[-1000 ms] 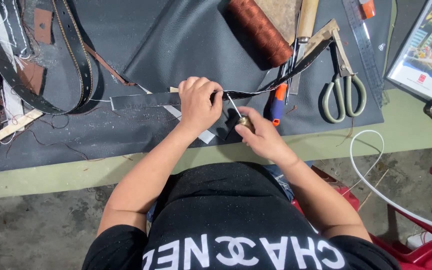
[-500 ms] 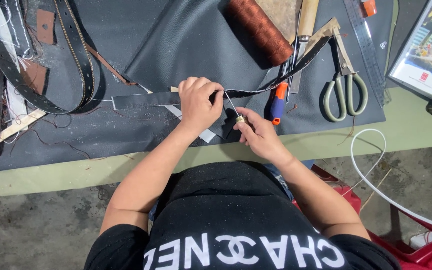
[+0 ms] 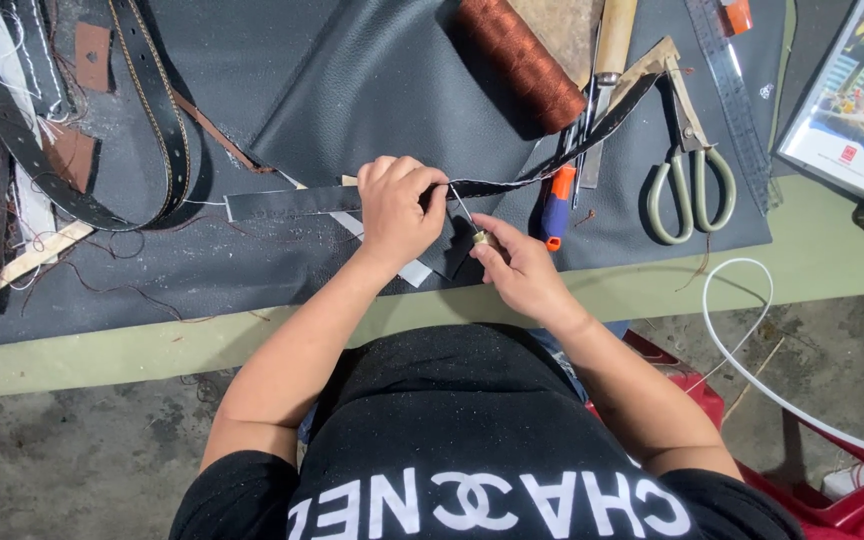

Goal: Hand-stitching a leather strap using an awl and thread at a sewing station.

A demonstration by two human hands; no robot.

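My left hand (image 3: 399,205) is closed around a long black leather strap (image 3: 292,200) that runs across the dark mat, from the left up toward the upper right. My right hand (image 3: 514,262) grips a thin metal awl (image 3: 464,215) with a small brass collar, its tip pointing up at the strap right beside my left fingers. A strip of white paper (image 3: 414,270) peeks out under my left wrist. The part of the strap inside my left fist is hidden.
A spool of brown thread (image 3: 522,60), a wooden-handled tool (image 3: 612,40), an orange-and-blue handled tool (image 3: 555,205), scissors (image 3: 690,170) and a metal ruler (image 3: 732,90) lie at the right. Black belts and leather scraps (image 3: 142,110) pile at the left. A white tube (image 3: 742,350) curves below the table edge.
The awl tip has moved up closer to the strap by my left fingers. My left hand has barely shifted on the strap.
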